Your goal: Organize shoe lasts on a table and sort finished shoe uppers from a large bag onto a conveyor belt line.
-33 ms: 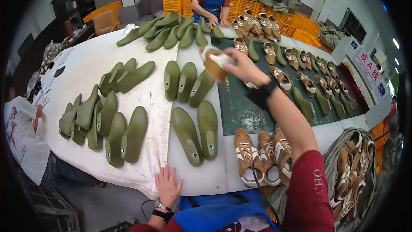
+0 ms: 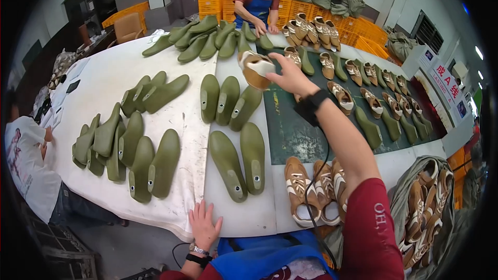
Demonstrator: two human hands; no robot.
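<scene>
Above the far middle of the table, my right hand (image 2: pixel 293 77) grips a brown and white sneaker (image 2: pixel 253 72) by one end, its thumb and fingers on the pale part. The shoe is lifted and tilted. Below it stand three green shoe lasts (image 2: pixel 229 98), with two longer green lasts (image 2: pixel 225 163) lying nearer me. My left hand (image 2: pixel 205 224) rests flat with fingers spread at the table's near edge, holding nothing. Brown sneakers (image 2: pixel 298 189) sit close to my right forearm.
More lasts (image 2: pixel 165 168) lie on the white cloth (image 2: pixel 192 186) at left, others at the far side. Sneakers and lasts stand in rows on the dark green mat (image 2: pixel 293 129). A grey sack (image 2: pixel 402 192) of sneakers is at right. Across the table a co-worker (image 2: pixel 257 2) touches a last.
My right hand and the sneaker have shifted slightly left and up, and the shoe has turned a little. My left hand stays in place.
</scene>
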